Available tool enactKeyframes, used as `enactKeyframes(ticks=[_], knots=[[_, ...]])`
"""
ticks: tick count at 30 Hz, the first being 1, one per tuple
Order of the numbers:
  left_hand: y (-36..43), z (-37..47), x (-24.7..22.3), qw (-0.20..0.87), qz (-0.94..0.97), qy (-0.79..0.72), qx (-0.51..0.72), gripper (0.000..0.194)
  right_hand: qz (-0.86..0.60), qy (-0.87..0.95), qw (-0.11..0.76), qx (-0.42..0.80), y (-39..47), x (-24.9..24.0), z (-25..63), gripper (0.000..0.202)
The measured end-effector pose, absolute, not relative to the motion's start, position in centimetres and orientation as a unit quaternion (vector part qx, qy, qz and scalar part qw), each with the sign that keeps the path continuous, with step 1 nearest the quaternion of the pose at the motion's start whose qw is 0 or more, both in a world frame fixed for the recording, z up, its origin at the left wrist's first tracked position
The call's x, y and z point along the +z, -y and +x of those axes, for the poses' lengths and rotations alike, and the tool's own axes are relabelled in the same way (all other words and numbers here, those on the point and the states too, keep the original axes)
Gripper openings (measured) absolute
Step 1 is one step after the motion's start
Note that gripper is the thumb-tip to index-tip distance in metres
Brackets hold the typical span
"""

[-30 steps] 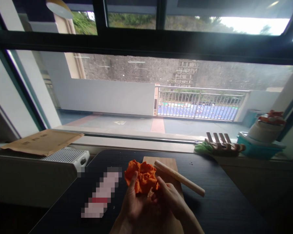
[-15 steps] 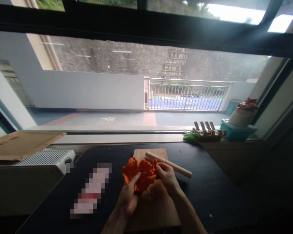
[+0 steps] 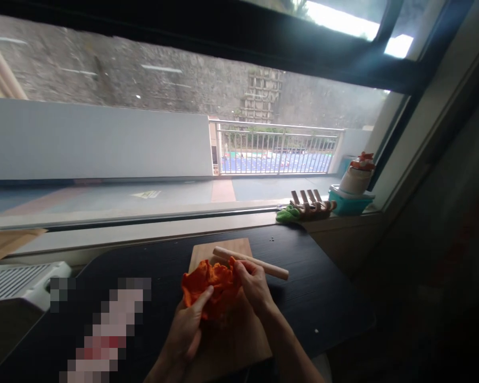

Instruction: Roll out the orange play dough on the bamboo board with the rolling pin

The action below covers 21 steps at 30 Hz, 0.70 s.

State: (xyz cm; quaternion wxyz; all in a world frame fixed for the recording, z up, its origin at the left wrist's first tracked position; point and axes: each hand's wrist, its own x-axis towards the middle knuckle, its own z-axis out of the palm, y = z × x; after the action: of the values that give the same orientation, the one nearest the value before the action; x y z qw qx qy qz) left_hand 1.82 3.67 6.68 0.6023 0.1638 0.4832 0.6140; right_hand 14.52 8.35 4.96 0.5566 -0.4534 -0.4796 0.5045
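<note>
A ruffled piece of orange modelling clay [image 3: 211,282], thin and wavy at its edge, is held above a wooden board [image 3: 243,332]. My left hand [image 3: 187,324] supports it from below and left, with the thumb pressed on its front. At the clay's upper right edge, my right hand [image 3: 253,279] pinches the rim between thumb and fingers. A pale wooden rolling pin [image 3: 269,267] lies slantwise across the far end of the board, its right end over the dark table. The underside of the clay and most left fingertips are hidden.
The dark table [image 3: 315,303] stands by a window. A blurred-out pinkish strip [image 3: 114,324] lies to the left. On the sill are a green cloth [image 3: 288,214], a rack-like brown object [image 3: 311,205] and a teal box [image 3: 349,203] bearing a whitish container [image 3: 355,179].
The view has swung to the right, so the table and sill things appear further left. Both hands keep hold of the clay; its folds look slightly different.
</note>
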Motion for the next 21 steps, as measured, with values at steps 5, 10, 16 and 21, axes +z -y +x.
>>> enactKeyframes(ticks=[5,10,16,21], knots=[[-3.8,1.4,6.1,0.619,0.165,-0.476,0.603,0.031,-0.442,0.545,0.514,0.494,-7.3,4.9,13.9,0.042],[-3.6,1.2,6.9,0.653,0.151,-0.447,0.593,0.027,-0.464,0.583,0.511,0.429,-6.7,4.8,12.9,0.036],[-3.9,0.8,6.7,0.666,0.12,-0.449,0.584,0.026,-0.48,0.602,0.489,0.411,-7.5,4.4,12.6,0.049],[-4.4,-0.8,7.0,0.662,0.094,-0.435,0.603,0.027,-0.431,0.64,0.401,0.494,-8.9,6.3,14.9,0.047]])
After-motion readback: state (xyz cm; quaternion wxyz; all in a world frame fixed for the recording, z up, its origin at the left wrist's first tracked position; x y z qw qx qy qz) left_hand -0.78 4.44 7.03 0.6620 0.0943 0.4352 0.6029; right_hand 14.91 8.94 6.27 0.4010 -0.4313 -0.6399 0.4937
